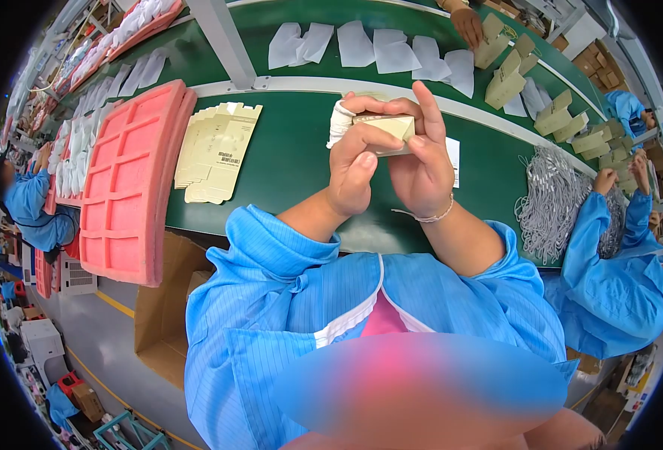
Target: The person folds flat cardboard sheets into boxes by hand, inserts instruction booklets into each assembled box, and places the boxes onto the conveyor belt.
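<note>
- Holding a small tan carton (385,129) between them, both hands are raised just above the near edge of the green counter (294,161), roughly at the middle of the scene.
- The left hand (355,166) has its fingers clenched around the carton's near left side, thumb pressed up against it; a white wrapped item (339,122) sits against the far side of this hand, touching the carton's left end.
- The right hand (421,169) is grasping the carton's right end, with its index finger (429,112) raised and stretched over the top; a thin bracelet (438,217) circles the wrist.
- Blue sleeves (271,255) cover both forearms nearest the camera.
- To the left on the counter lies a fanned stack of flat, unfolded cartons (217,150), well apart from the hands.
- Further left, 2 pink moulded trays (133,169) lean over the counter's near edge.
- To the right, a heap of grey cords (552,199) lies on the counter, and a co-worker in blue (609,277) has hands at its right side.
- A white rail (309,82) crosses the counter beyond the hands.
- Past the rail, white pouches (380,49) lie in a row, with folded tan boxes (507,75) at the far right and another person's hand (468,26) beside them.
- At the far left, a person in blue (28,199) sits beside more trays.
</note>
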Tool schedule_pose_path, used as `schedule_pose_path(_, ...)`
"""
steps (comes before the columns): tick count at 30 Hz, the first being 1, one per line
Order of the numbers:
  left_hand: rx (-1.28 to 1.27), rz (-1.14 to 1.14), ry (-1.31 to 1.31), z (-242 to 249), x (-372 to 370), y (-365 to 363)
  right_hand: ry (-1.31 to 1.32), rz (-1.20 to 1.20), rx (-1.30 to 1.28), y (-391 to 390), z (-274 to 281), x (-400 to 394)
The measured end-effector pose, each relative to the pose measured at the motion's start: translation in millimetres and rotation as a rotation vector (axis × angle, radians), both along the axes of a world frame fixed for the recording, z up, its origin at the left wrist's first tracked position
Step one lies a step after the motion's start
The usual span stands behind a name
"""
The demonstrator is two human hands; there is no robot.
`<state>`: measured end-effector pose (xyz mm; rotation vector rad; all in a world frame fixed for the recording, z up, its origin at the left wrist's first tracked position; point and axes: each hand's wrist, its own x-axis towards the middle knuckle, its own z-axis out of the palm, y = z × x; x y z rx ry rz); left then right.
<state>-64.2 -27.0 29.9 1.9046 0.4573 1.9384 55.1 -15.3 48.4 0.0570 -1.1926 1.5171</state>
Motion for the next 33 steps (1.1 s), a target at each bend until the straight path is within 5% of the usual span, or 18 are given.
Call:
schedule_pose_path(10,-0.081,0.182,-0.113,-3,17,1,-0.065,-0.318,-0.006,-6,-9,-9)
schedule_pose_path(14,-0.282,-0.130,-0.558,14,23,-3,-0.039,-0.310,0.027,3,-7,4)
schedule_pose_path(17,-1.081,-0.643,-0.810,22,1,6,-0.052,-0.323,0.122,12,-8,24)
schedule_pose_path(20,-1.104,-0.480,-0.599,8,-2,16,-0.669,-0.426,0.456,15,-3,52)
schedule_pose_path(21,-1.112,-0.399,-0.495,2,-3,19,-0.676,-0.428,0.444,15,-3,63)
schedule_pose_path(24,-0.978,-0.227,-0.320,-9,-19,33,-1.383,-0.609,0.746,21,-3,101)
schedule_pose_path(33,-0.959,-0.191,-0.127,-7,-17,32,-1.512,-0.287,0.434,42,-40,170)
